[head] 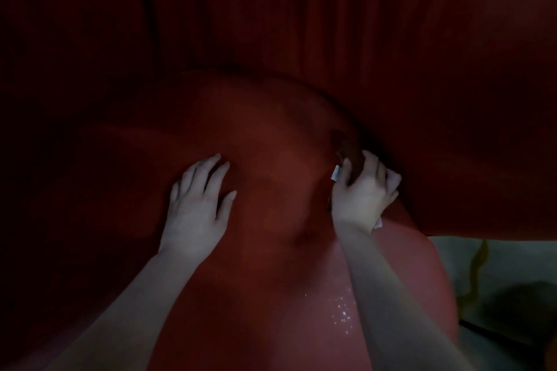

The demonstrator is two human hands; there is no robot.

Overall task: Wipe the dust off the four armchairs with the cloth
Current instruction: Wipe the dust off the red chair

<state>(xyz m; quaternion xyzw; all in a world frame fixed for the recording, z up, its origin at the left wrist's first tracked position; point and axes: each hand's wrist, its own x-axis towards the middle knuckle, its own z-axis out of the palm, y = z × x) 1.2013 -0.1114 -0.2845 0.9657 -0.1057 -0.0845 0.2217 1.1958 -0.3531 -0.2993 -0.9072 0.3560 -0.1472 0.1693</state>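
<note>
- The cloth (351, 156) is bunched in the right hand (361, 193), whose fingers curl round it; its dark end pokes out beyond the fingertips into the seat's side crease.
- No clear long axis shows.
- The left hand (197, 205) lies flat, fingers spread, on the armchair (271, 144) cushion.
- Pale specks (340, 310) lie nearer the person than the right hand.
- Only one armchair shows; wiping looks under way, the total done unknowable.

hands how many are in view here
2: the left hand lies flat on the red armchair; the right hand grips the cloth at the chair's right edge. No others show.
</note>
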